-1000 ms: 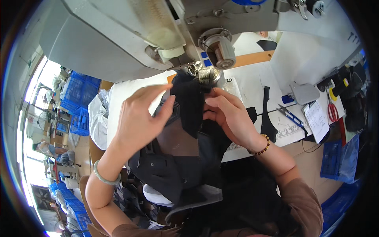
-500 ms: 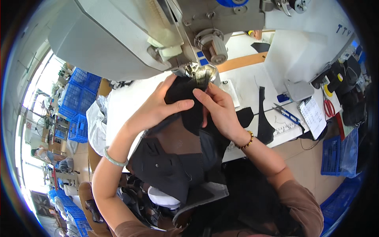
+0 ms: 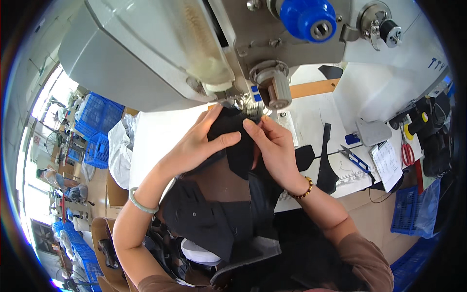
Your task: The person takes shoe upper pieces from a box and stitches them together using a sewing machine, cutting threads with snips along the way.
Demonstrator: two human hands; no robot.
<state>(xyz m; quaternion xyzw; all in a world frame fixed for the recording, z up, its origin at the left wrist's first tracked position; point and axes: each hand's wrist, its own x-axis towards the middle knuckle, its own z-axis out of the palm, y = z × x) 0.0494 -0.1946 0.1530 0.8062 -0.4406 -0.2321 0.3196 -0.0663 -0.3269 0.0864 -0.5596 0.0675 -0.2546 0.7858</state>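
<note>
Black bag-like work (image 3: 226, 214) of soft material with a brown panel spreads from my lap up to a sewing machine (image 3: 272, 87). Its dark upper flap (image 3: 233, 129) lies beneath the needle area, where the machine hides the stitching spot. My left hand (image 3: 197, 146) rests along the flap's left side, fingers stretched out and thumb spread across the top. On the right side, my right hand (image 3: 277, 155) pinches the flap's edge between thumb and fingers, close to the needle area.
Dark cut pieces (image 3: 328, 165), blue thread snips (image 3: 356, 159), a ruler (image 3: 352, 178) and a written sheet (image 3: 387, 165) lie on the white table (image 3: 311, 114) at right. Red-handled scissors (image 3: 407, 153) are beyond. Blue crates (image 3: 99, 117) stand at left, another crate (image 3: 408, 209) at right.
The view has tilted, so the machine and table sit lower in the picture and more of the blue knob shows. Both hands keep nearly the same hold on the black work.
</note>
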